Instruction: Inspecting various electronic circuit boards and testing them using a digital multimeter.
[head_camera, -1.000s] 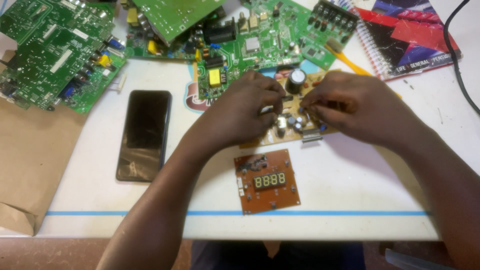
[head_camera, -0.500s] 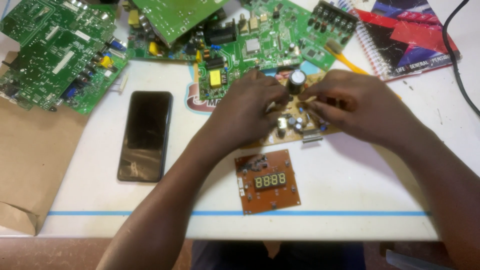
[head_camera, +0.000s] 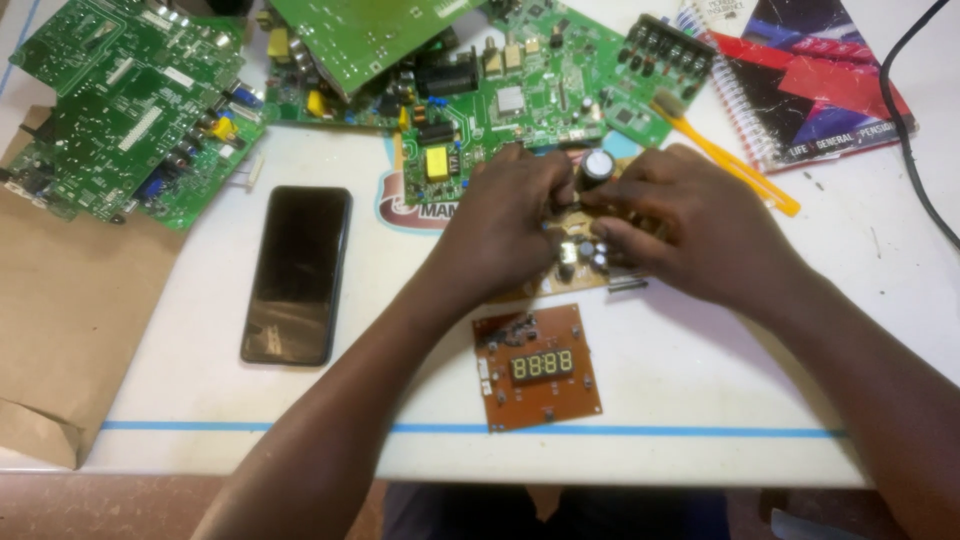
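At the near edge of the worktop (head_camera: 700, 400), just beyond a blue tape line (head_camera: 300, 427), a small brown display board (head_camera: 540, 366) with a four-digit readout is lying flat, untouched and apart from both hands. Just past it, the left hand (head_camera: 505, 215) and the right hand (head_camera: 690, 225) are meeting over a tan circuit board (head_camera: 575, 265) near the middle of the worktop. Both hands are curling their fingers onto the board's upright parts around a dark cylindrical capacitor (head_camera: 598, 165). Each grip is closing on the board's components, though exactly which part each set of fingertips is pinching cannot be told.

As a judgement, pressing or twisting sideways on those tall parts could be bending their leads or cracking solder joints. A small dark screw-like piece (head_camera: 627, 286) is lying just beside the board, where a wrist could knock it away.

To the left, a black phone (head_camera: 296, 272) is lying face up, with brown paper (head_camera: 70, 310) hanging over the left edge. Toward the far edge, green circuit boards (head_camera: 130, 100) are overlapping in a heap, a yellow tool (head_camera: 725, 155) is resting beside a spiral notebook (head_camera: 810, 80), and a black cable (head_camera: 905, 130) is running off the right side.

Most of the tan board is hidden under the hands, and the far boards are cut off by the frame.
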